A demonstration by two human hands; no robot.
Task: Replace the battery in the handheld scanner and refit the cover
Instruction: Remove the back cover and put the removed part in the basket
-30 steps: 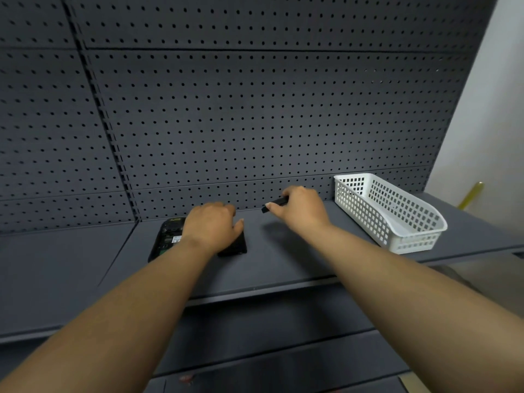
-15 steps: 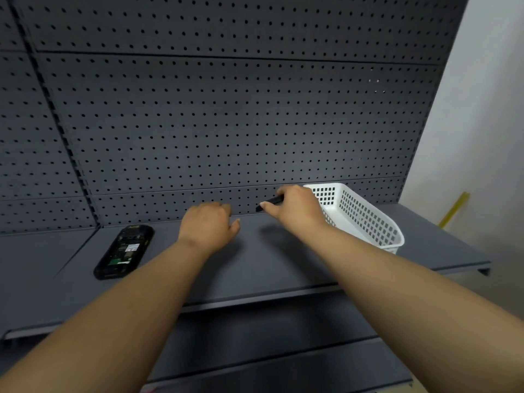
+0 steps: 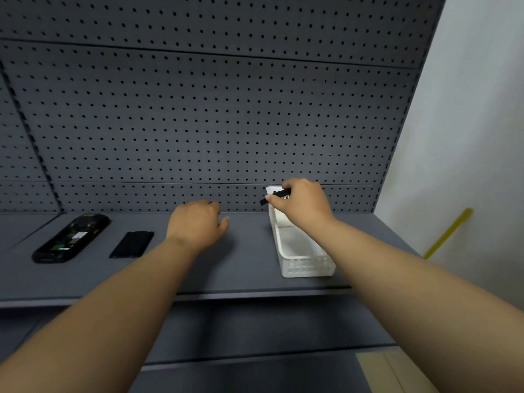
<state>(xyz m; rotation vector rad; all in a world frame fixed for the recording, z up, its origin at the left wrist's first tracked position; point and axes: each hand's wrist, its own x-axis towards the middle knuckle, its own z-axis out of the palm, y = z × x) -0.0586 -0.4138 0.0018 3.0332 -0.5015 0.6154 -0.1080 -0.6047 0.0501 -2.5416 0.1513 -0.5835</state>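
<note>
The black handheld scanner (image 3: 71,238) lies face down at the left of the grey shelf (image 3: 243,268), its battery bay open and circuitry showing. Just right of it lies a flat black cover (image 3: 132,244). My left hand (image 3: 197,224) hovers over the middle of the shelf, loosely curled and holding nothing. My right hand (image 3: 302,204) pinches a slim black battery (image 3: 274,196) above the far end of the white basket (image 3: 306,269). Part of the battery is hidden by my fingers.
A dark pegboard wall (image 3: 198,123) rises directly behind the shelf. A lower shelf edge (image 3: 255,355) runs below. To the right are a pale wall and a yellow strip (image 3: 448,234).
My right hand has carried the battery rightward, over the basket. My left hand has lifted off the cover and scanner. The view has swung right, leaving the scanner at the far left.
</note>
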